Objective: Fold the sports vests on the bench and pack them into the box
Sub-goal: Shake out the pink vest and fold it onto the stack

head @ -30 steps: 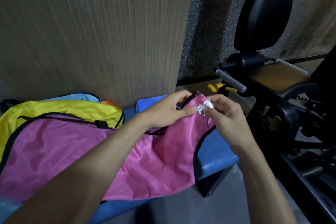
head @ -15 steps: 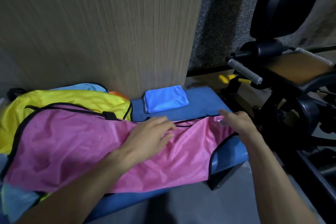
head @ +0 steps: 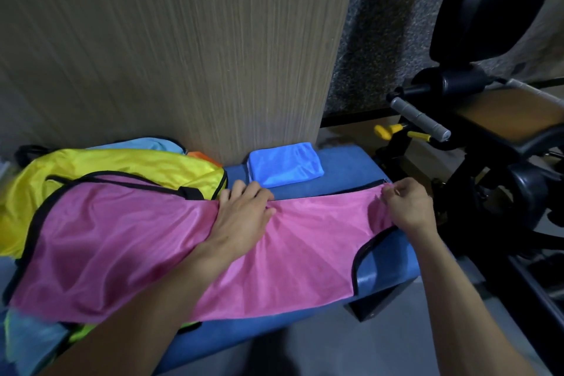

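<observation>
A pink sports vest [head: 128,241] with black trim lies spread along the blue padded bench [head: 393,265]. My left hand [head: 244,217] rests flat on the vest's upper edge near its middle, fingers straight. At the vest's right end, my right hand [head: 406,207] pinches the fabric with curled fingers. A yellow vest [head: 106,165] lies under and behind the pink one at the left, with light blue and orange cloth showing past it. More light blue and green fabric sticks out at the lower left. No box is in view.
A folded blue cloth [head: 287,163] sits on the bench against a wood-grain panel [head: 183,49]. Black gym equipment [head: 488,143] with a grey-gripped handle and a padded seat stands close on the right. Grey floor lies below the bench's front edge.
Both hands came down from holding the vest's end up together; the vest now lies flat. My left hand slid left onto the fabric and my right hand pulled the end to the right.
</observation>
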The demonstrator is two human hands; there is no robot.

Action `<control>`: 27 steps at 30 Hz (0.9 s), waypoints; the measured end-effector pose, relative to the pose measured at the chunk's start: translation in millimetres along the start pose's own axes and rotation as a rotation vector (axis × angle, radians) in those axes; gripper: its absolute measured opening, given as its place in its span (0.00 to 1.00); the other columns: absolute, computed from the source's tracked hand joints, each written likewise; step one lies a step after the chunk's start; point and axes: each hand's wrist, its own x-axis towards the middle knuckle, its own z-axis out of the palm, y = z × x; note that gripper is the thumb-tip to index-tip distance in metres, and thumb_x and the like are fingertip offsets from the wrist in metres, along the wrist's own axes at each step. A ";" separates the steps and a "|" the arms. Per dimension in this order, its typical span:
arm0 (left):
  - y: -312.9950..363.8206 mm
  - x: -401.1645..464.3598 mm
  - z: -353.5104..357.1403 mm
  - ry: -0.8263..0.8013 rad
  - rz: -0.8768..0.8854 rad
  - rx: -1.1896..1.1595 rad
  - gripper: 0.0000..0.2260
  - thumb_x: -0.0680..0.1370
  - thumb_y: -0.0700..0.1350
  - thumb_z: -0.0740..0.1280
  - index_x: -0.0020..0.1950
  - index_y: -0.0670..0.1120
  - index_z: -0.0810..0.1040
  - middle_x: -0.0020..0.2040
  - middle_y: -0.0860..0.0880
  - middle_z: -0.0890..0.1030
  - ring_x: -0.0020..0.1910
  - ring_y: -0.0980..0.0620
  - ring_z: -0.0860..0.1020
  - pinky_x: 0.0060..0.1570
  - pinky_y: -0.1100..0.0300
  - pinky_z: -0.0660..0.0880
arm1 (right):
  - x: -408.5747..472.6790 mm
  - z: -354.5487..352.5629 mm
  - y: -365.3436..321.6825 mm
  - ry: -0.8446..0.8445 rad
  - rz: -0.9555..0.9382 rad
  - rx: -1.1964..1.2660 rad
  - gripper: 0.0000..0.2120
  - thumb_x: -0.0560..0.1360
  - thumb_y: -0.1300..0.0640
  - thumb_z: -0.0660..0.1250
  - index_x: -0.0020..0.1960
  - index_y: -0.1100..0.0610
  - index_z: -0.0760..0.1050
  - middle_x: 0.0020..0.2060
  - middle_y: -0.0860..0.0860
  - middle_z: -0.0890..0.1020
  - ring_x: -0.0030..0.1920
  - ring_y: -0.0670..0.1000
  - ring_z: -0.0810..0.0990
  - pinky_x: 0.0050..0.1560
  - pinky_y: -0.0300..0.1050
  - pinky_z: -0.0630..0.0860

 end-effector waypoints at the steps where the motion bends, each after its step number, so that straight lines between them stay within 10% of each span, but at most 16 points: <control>1: 0.7 0.7 0.1 -0.019 -0.024 -0.025 0.08 0.81 0.53 0.65 0.57 0.52 0.77 0.53 0.54 0.74 0.54 0.47 0.69 0.49 0.51 0.58 | 1.0 3.4 1.5 -0.013 0.000 -0.049 0.10 0.80 0.52 0.64 0.48 0.60 0.73 0.44 0.58 0.81 0.43 0.59 0.76 0.44 0.47 0.67; 8: 28.2 -13.0 -15.5 -0.002 0.218 -0.018 0.16 0.79 0.51 0.65 0.67 0.53 0.75 0.68 0.52 0.73 0.66 0.46 0.71 0.63 0.48 0.66 | 4.1 14.0 2.5 -0.039 0.050 -0.280 0.22 0.78 0.39 0.67 0.51 0.60 0.73 0.46 0.60 0.80 0.45 0.62 0.78 0.44 0.50 0.72; 13: 36.2 -44.0 -7.4 -0.481 0.309 -0.077 0.29 0.84 0.66 0.45 0.83 0.59 0.44 0.82 0.57 0.36 0.80 0.56 0.32 0.79 0.48 0.34 | 8.6 4.4 1.6 -0.139 0.177 -0.202 0.27 0.72 0.37 0.74 0.48 0.62 0.77 0.45 0.59 0.80 0.47 0.62 0.80 0.44 0.48 0.72; 17: 52.3 -42.2 -2.4 -0.520 0.328 -0.071 0.32 0.83 0.68 0.44 0.82 0.59 0.38 0.80 0.57 0.30 0.77 0.56 0.26 0.77 0.48 0.29 | 8.4 -2.9 7.8 -0.092 0.142 0.079 0.17 0.74 0.46 0.76 0.39 0.60 0.81 0.34 0.56 0.81 0.37 0.57 0.79 0.41 0.47 0.72; 22: 103.2 -27.6 -3.2 -0.498 0.353 -0.239 0.30 0.85 0.64 0.48 0.84 0.55 0.46 0.83 0.56 0.39 0.81 0.55 0.34 0.79 0.50 0.34 | 21.4 -49.0 39.1 0.121 0.125 0.118 0.20 0.69 0.41 0.74 0.36 0.58 0.77 0.29 0.52 0.78 0.33 0.54 0.75 0.39 0.54 0.74; 27: 97.4 -15.0 -22.4 -0.072 0.395 -0.332 0.18 0.83 0.51 0.62 0.72 0.51 0.75 0.74 0.52 0.72 0.74 0.50 0.66 0.75 0.51 0.61 | 28.3 -94.7 37.7 0.135 0.098 -0.096 0.20 0.75 0.45 0.72 0.37 0.62 0.75 0.35 0.61 0.81 0.41 0.62 0.80 0.44 0.53 0.75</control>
